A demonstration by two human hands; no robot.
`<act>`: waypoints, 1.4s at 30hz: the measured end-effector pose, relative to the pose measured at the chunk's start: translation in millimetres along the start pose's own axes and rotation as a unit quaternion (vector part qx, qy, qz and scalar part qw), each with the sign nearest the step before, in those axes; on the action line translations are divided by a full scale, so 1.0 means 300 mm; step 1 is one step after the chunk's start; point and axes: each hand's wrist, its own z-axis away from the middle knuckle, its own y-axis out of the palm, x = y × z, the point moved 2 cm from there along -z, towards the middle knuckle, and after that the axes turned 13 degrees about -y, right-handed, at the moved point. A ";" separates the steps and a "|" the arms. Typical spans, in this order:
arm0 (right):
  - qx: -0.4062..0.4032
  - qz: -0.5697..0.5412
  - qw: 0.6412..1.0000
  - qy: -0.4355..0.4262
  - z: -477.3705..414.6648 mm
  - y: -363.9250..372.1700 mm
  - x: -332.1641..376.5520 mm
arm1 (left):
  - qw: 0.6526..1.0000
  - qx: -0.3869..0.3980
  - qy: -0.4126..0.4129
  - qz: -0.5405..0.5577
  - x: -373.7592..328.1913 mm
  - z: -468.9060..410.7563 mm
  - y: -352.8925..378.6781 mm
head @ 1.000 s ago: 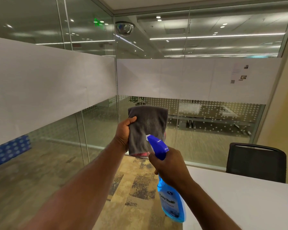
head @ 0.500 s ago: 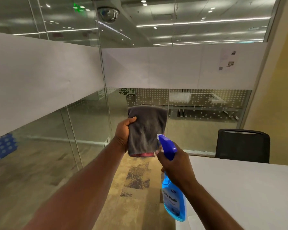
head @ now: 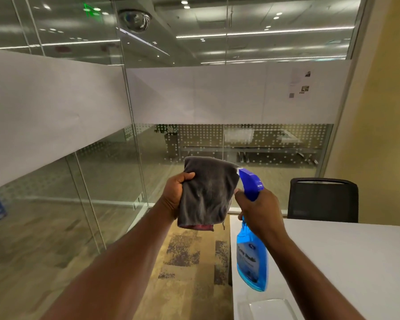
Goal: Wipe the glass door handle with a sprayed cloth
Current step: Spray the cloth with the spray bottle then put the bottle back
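Head view: I see no door handle; the grey cloth point(head: 206, 192) hangs folded from my left hand point(head: 174, 195), fingers clamped on its edge. My right hand point(head: 261, 211) is wrapped around the blue spray bottle point(head: 252, 257), nozzle just beside the cloth. Aimed off, mist would hit the glass wall point(head: 240, 139) or the tabletop point(head: 344, 262).
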 end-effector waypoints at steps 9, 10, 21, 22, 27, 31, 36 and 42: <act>0.060 -0.017 0.994 -0.089 0.032 0.047 0.094 | 0.999 0.022 0.000 -0.024 0.007 0.009 0.039; 0.063 -0.016 0.993 -0.095 0.034 0.053 0.109 | 0.999 0.026 -0.001 -0.028 0.008 0.014 0.040; 0.052 0.002 0.993 -0.105 0.039 0.091 0.124 | 0.998 0.040 -0.010 -0.044 0.019 0.044 0.016; 0.050 -0.005 0.994 -0.099 0.041 0.089 0.107 | 0.998 0.036 -0.014 -0.041 0.019 0.044 0.013; 0.041 -0.037 0.997 -0.056 0.064 0.076 -0.015 | 1.000 0.005 -0.009 -0.025 0.027 0.038 0.003; 0.032 -0.008 0.999 -0.012 0.084 0.062 -0.165 | 1.000 0.001 -0.016 -0.013 0.054 0.016 0.011; 0.004 -0.013 0.999 0.039 0.103 0.021 -0.322 | 0.999 0.014 -0.033 -0.003 0.105 -0.017 0.051; -0.020 -0.028 0.997 0.071 0.122 -0.017 -0.459 | 0.998 0.024 -0.055 0.000 0.198 -0.090 0.095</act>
